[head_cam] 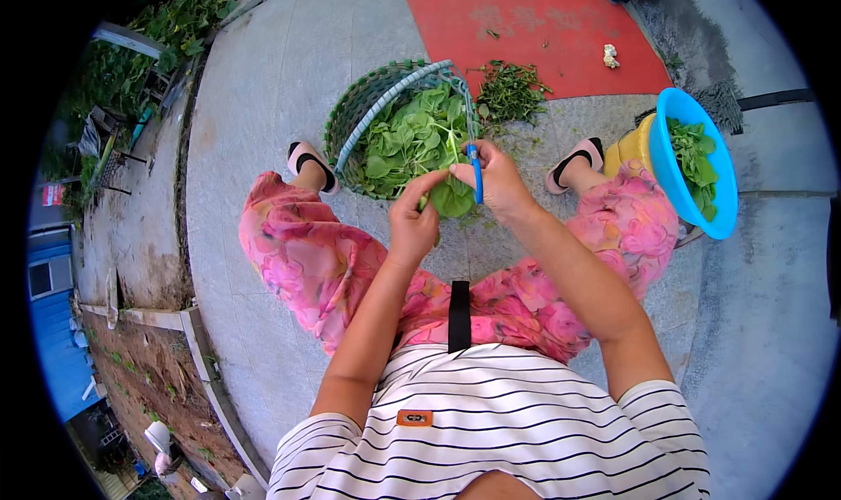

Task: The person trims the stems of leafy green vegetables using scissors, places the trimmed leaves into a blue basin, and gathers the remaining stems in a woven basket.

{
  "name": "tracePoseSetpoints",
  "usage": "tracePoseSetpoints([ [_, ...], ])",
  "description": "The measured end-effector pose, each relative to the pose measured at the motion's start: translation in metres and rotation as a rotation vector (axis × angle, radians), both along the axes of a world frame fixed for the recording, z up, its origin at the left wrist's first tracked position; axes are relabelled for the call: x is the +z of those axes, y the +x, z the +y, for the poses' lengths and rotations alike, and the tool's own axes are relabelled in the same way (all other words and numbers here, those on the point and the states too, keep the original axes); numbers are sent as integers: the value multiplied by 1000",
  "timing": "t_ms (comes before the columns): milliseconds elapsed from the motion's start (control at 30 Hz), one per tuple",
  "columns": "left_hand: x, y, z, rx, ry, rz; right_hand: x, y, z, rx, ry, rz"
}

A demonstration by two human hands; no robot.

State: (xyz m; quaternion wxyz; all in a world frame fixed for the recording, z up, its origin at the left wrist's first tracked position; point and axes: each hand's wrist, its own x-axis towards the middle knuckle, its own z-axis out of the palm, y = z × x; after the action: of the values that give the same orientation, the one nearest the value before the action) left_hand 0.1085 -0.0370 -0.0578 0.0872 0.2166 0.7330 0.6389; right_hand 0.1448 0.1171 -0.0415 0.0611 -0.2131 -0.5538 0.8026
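My left hand has its fingers closed on a green leafy stem, with a broad leaf hanging below the fingertips. Close to its right, my right hand holds a blue-handled tool; its working end is hard to make out. The thumbs nearly meet at the stem. Just beyond the hands stands a woven green basket with a pale wrapped handle, holding many leafy greens. Right of the basket, a heap of cut stems and trimmings lies on the ground.
A blue plastic basin of leafy greens is tilted beside a yellow bucket at the right. A red mat bears writing and a small pale piece. My feet flank the basket. A concrete curb edges bare soil at the left.
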Motion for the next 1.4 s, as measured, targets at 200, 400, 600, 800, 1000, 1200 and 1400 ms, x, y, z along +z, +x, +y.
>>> tracePoseSetpoints([
  [200, -5, -7, -30, -111, 220, -622, -8, 38, -31, 64, 10, 24],
  [400, -21, 25, -22, -306, 500, -1049, -28, 67, -57, 6, 321, -90],
  [600, -36, 30, -33, -198, 407, -1007, -38, 88, -70, 87, 451, -146],
  [800, -20, 21, -44, -192, 377, -959, -3, 106, -48, 385, 814, -347],
  [1000, -20, 25, -44, -363, 129, -919, 5, 99, -43, 422, 879, -339],
  [1200, -21, 26, -42, -396, 101, -916, 4, 104, -39, 446, 776, -341],
  [1400, -26, 26, -42, -468, 91, -889, -5, 116, -43, 383, 235, -393],
])
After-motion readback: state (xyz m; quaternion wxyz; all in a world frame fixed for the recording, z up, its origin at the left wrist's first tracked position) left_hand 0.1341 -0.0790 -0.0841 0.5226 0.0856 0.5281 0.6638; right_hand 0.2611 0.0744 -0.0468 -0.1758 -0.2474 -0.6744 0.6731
